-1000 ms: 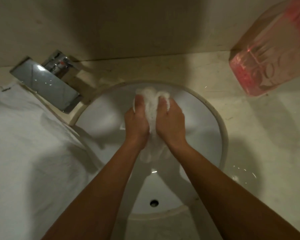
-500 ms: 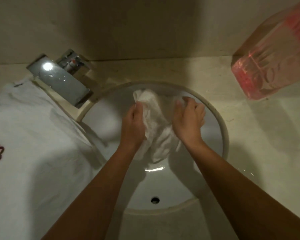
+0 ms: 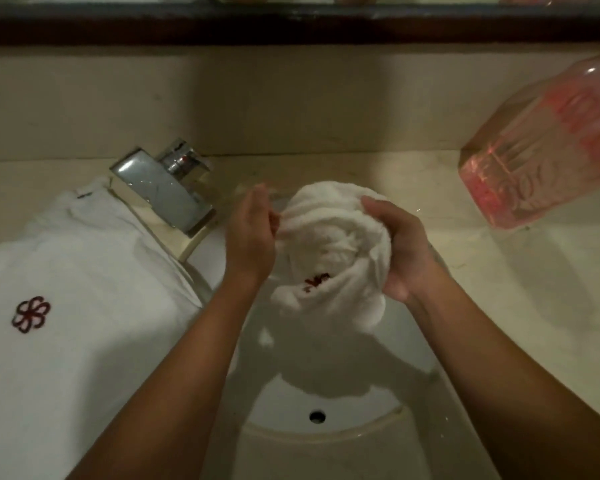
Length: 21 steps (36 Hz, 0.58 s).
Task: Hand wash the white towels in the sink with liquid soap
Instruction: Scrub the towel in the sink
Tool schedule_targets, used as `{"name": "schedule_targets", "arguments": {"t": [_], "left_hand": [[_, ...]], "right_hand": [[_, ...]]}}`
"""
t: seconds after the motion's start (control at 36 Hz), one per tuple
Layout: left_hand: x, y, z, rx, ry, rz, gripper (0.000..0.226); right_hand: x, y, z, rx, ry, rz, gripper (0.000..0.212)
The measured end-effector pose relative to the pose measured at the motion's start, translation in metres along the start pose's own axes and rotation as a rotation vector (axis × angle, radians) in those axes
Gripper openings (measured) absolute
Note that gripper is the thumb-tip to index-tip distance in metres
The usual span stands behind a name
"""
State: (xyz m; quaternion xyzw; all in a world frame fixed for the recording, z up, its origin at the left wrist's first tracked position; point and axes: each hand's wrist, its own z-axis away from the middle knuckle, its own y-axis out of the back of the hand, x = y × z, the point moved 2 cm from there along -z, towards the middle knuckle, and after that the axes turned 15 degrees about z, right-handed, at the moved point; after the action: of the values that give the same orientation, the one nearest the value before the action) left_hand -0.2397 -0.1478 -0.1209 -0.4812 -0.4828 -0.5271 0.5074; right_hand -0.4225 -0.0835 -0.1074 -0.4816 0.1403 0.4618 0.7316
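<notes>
Found towel (image 3: 329, 258) bunched into a ball and held above sink (image 3: 343, 407), with a red mark showing low on the front and a loose end hanging toward the basin. Noted right hand (image 3: 404, 251) wrapped round its right side, thumb over the top, fingers curled into the cloth. Noted left hand (image 3: 252, 237) at its left edge with fingers curled; blurred there, so cannot tell whether gripping or only touching. Saw no stream from tap (image 3: 168, 194). Judged as mid-wash, between scrubs.

Logged second towel (image 3: 84, 289) lying on table (image 3: 499, 289) to the left, reaching the sink rim beside the tap. Logged bottle (image 3: 541, 150) of pink liquid, presumably the soap, at far right, well apart from both hands.

Risks from here:
- dripping onto table if carried sideways past the rim;
- dropping the wet ball if trusted to the one sure grip;
- dragging second towel into the basin with a brush of the left forearm;
- knocking tap with the left knuckles.
</notes>
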Motion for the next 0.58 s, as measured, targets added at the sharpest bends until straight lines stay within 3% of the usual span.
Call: {"name": "schedule_targets", "arguments": {"t": [0.08, 0.14, 0.25, 0.36, 0.42, 0.47, 0.53, 0.58], "left_hand": [[-0.011, -0.007, -0.006, -0.228, 0.176, 0.005, 0.083], [-0.014, -0.015, -0.005, -0.33, 0.307, 0.104, 0.088], [-0.015, -0.021, 0.005, -0.292, 0.362, -0.061, 0.111], [-0.022, -0.007, -0.003, -0.214, 0.489, 0.111, 0.113], [-0.024, 0.003, -0.008, -0.301, 0.595, 0.213, 0.128], [-0.017, 0.011, -0.008, -0.402, 0.612, 0.186, 0.127], [-0.016, 0.019, -0.014, -0.437, 0.532, 0.079, 0.112], [-0.018, 0.027, -0.016, -0.454, 0.501, -0.041, 0.094]], "right_hand": [[-0.006, -0.001, 0.002, -0.115, 0.044, -0.063, 0.064], [-0.007, 0.003, 0.002, -0.131, 0.055, -0.068, 0.056], [-0.006, 0.021, 0.001, -0.133, 0.022, 0.018, 0.088], [-0.004, 0.051, 0.005, 0.342, 0.039, 0.704, 0.093], [-0.002, 0.061, 0.006, 0.408, 0.019, 0.938, 0.082], [0.001, 0.072, 0.004, 0.456, 0.027, 0.994, 0.055], [-0.002, 0.079, 0.003, 0.515, 0.067, 1.119, 0.034], [-0.006, 0.08, 0.002, 0.558, 0.085, 1.347, 0.03]]}}
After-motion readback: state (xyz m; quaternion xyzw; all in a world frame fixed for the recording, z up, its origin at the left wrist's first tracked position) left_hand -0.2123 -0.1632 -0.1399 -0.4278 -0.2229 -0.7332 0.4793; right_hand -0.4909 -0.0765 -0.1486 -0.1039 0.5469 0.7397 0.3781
